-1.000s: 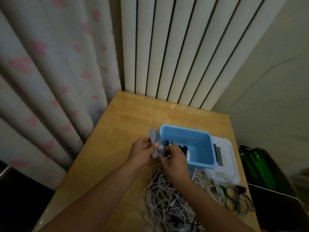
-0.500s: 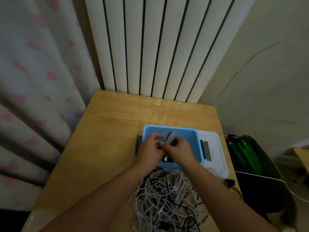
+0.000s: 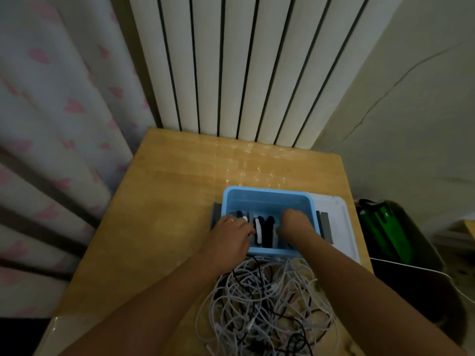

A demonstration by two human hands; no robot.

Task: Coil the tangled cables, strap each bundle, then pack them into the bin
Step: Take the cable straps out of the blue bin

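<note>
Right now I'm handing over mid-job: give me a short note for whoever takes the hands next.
Left hand: inside the blue bin, on the strapped bundles; grip unclear.
Right hand: also in the bin, fingers curled down, contents hidden.
Done: a few black and white bundles stand in the bin.
Left: the tangled cables heaped on the table nearer you than the bin need coiling, strapping and packing.

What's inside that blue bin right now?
Inside the blue bin stand coiled cable bundles, black and white. The left hand and right hand reach in among them. The bin's far half looks bare. The hands cover whatever lies beneath them.
</note>
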